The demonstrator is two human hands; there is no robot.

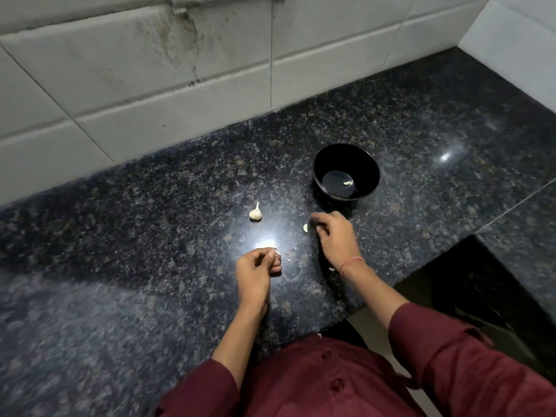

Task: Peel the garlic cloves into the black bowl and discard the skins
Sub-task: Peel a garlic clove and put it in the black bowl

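— Garlic bulb (255, 214)?
— Pale, papery; long axis 12-to-6 o'clock, stem toward 12. At 8 o'clock from black bowl (325, 164).
— Hands?
— Left hand (255, 273) pinching skin scrap (278, 253); right hand (334, 237) curled beside loose clove (305, 227), grasp unclear.

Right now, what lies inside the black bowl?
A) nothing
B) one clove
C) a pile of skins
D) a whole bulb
B: a single pale clove lies on the floor of the bowl, while the bulb sits outside it on the counter.
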